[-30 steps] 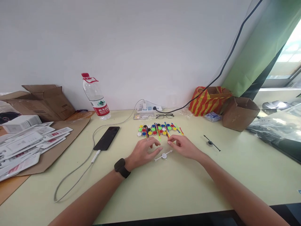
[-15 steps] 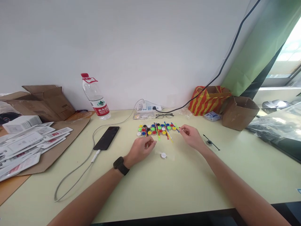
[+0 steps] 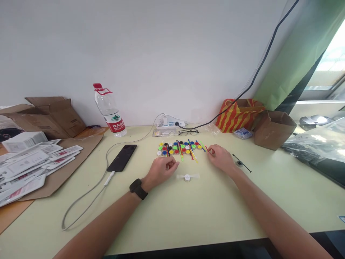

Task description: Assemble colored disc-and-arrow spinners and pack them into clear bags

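My right hand (image 3: pixel 220 157) is at the right end of a group of small colourful discs (image 3: pixel 175 148), its fingertips pinched on the end of a thin red stick (image 3: pixel 207 148). More thin sticks (image 3: pixel 180 151) in several colours lie across the discs. My left hand (image 3: pixel 163 169) rests on the table just in front of the group, fingers loosely curled, with nothing visible in them. Between the hands and nearer to me stands a white spinner (image 3: pixel 187 177), its pale arms smeared by motion. A black spinner (image 3: pixel 239 163) with a long thin bar lies right of my right hand.
A phone (image 3: pixel 122 158) on a charging cable lies to the left, with a large water bottle (image 3: pixel 114 120) behind it. Glasses (image 3: pixel 188 132) and a power strip (image 3: pixel 169 124) are along the wall. Cardboard boxes (image 3: pixel 275 129) and a striped bag (image 3: pixel 229 115) stand at the right.
My right hand has shifted slightly right, and the red stick at its fingertips shows more clearly. The white spinner's blurred arms now stretch out sideways. My left hand stays put.
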The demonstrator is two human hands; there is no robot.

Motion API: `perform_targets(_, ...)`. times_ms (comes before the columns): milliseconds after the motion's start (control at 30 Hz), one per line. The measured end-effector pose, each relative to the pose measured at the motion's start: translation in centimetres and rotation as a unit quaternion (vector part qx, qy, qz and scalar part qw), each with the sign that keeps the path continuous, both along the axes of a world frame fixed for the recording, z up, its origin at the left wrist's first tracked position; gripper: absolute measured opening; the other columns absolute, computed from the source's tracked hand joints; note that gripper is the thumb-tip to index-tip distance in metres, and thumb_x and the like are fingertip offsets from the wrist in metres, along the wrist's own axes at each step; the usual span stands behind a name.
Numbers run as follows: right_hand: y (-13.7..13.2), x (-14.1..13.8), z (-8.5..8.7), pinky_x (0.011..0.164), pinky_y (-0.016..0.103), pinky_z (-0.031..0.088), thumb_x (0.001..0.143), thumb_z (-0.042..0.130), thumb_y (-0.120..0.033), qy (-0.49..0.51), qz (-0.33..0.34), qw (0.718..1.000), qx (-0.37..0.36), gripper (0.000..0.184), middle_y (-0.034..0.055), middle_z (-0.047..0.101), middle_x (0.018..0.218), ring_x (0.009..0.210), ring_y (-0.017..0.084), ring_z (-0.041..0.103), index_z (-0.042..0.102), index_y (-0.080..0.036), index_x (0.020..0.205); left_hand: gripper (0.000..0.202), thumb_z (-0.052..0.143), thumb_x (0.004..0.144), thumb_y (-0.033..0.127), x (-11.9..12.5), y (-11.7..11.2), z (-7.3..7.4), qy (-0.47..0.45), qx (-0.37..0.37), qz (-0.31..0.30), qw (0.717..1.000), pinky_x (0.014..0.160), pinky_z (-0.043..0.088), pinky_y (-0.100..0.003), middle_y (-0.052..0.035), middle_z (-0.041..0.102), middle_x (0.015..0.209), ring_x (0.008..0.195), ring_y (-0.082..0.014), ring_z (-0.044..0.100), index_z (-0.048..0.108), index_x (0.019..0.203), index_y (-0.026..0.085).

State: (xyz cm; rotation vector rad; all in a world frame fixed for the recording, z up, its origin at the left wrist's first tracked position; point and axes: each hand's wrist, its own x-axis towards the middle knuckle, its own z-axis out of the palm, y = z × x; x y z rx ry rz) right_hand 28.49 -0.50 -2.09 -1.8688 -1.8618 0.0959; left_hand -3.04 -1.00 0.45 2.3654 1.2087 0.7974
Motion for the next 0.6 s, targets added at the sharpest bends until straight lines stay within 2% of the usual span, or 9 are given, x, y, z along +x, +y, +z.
perform_targets(333, 0.24, 0.01, -0.22, 0.064, 0.029, 0.035, 0.087, 0.057, -0.014, -0.008, 0.008, 1.000, 0.004, 0.011, 0.0034, 0.069, 0.090, 0.078, 0.019, 0.060, 0.063, -0.023, 0.087, 0.034, 0.057, 0.097, 0.042, 0.09, -0.03, 0.02, 0.012, -0.009, -0.010, 1.000, 0.058, 0.036, -0.026, 0.0015, 0.059, 0.063, 0.058, -0.0126, 0.048, 0.062, 0.072, 0.019)
perform_targets(600, 0.21, -0.12, -0.40, 0.064, 0.029, 0.035, 0.089, 0.056, -0.015, -0.009, 0.007, 1.000, -0.001, 0.010, 0.0035, 0.069, 0.091, 0.079, 0.018, 0.061, 0.062, -0.022, 0.085, 0.035, 0.056, 0.098, 0.043, 0.12, -0.01, -0.18, 0.012, -0.004, -0.017, 1.000, 0.057, 0.035, -0.026, 0.0019, 0.058, 0.062, 0.058, -0.0126, 0.048, 0.063, 0.073, 0.020)
